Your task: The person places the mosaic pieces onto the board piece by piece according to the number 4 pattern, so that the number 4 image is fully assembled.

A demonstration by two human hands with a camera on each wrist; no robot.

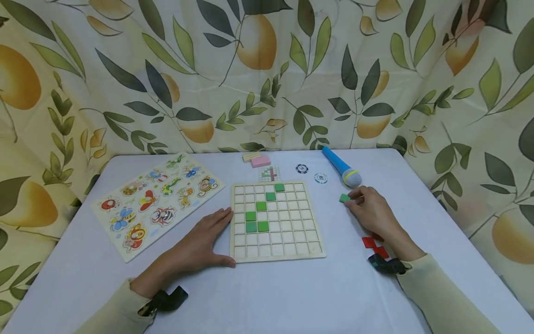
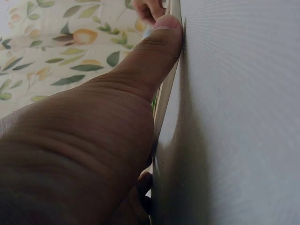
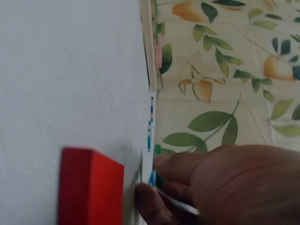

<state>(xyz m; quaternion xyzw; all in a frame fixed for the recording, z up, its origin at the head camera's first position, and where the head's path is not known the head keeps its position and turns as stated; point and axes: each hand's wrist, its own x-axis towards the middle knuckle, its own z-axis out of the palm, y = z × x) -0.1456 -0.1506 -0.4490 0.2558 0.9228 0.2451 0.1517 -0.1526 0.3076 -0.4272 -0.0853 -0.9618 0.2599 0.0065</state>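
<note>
Resting with fingers outstretched and thumb spread against the grid board [image 1: 276, 238] at its nine o'clock edge, the left hand [image 1: 204, 241] appears to steady it; the right hand [image 1: 371, 209], off the board at three o'clock, pinches a green tile [image 1: 344, 198] not yet seated. Six green squares [image 1: 261, 206] are placed, trailing from twelve o'clock round to nine, with most cells showing no coloured tile. Work is judged partial: red tiles [image 1: 369, 242] lie unplaced between three and four o'clock, and the small pattern card [image 1: 269, 174] sits at twelve.
</note>
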